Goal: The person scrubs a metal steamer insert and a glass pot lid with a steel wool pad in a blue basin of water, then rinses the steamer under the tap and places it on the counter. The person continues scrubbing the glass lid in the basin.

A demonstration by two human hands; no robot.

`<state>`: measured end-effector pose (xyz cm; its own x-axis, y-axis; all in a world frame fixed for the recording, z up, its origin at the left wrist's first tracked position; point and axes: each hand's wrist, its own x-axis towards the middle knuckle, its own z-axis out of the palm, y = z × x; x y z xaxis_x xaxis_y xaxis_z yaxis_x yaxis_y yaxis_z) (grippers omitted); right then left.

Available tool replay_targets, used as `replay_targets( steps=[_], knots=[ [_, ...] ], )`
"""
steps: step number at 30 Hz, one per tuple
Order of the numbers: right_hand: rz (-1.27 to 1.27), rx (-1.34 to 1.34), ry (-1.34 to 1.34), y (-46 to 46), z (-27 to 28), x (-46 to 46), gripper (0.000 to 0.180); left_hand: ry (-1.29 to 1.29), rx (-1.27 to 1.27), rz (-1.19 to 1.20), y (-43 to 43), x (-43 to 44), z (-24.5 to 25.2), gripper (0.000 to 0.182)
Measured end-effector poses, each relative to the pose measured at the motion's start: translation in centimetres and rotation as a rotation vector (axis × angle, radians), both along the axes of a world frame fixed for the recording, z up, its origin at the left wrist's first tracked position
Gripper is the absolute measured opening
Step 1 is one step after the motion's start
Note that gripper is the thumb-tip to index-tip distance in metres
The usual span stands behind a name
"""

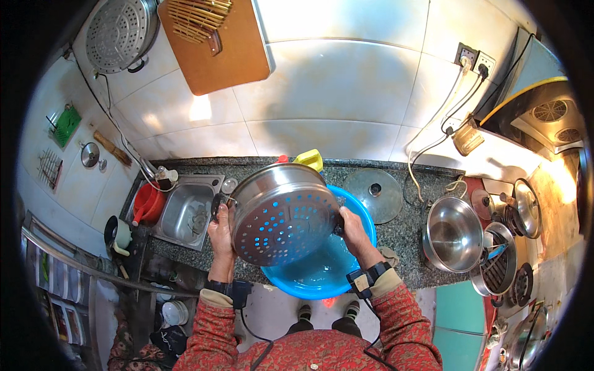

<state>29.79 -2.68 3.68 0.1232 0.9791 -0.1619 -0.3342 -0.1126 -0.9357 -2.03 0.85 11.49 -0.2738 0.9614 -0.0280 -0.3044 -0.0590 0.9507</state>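
A stainless steel steamer tier (285, 222) with a perforated bottom is held tilted between my two hands. My left hand (222, 234) grips its left side by the dark handle. On the right side, my right hand (355, 232) closes around the other handle, which is mostly hidden. Beneath the steamer stands a blue plastic basin (367, 214) with water in it, and the basin reaches over the counter's front edge. Blue shows through the holes of the steamer's bottom.
Left of the basin are a steel sink (185, 213) and a red dipper (148, 204). A glass lid (373, 195) lies on the granite counter (403, 250) behind the basin. At the right stands a steel pot (454, 234). A yellow container (310, 160) is near the wall.
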Motion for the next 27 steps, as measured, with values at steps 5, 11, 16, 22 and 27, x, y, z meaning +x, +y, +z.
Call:
replay_targets(
  steps=[5,11,16,22,27],
  knots=[
    [-0.045,0.067,-0.083,-0.7,1.1,-0.2,0.041,0.075,-0.005,-0.01,0.3,0.1,1.5,0.04],
    [-0.21,0.141,-0.16,-0.6,1.2,-1.0,0.024,0.01,-0.168,0.111,0.0,-0.5,-0.5,0.049],
    [-0.216,0.31,-0.351,0.3,1.3,-0.7,0.025,-0.204,-0.356,0.123,-0.5,-1.5,-3.2,0.058],
    [-0.159,0.165,-0.773,-0.2,1.9,-0.3,0.033,-0.344,-0.319,0.037,0.1,-2.9,-4.4,0.058],
    [-0.312,0.427,-0.866,0.8,4.8,-0.8,0.037,-0.296,-0.339,0.029,-0.6,-2.7,-4.1,0.058]
  ],
)
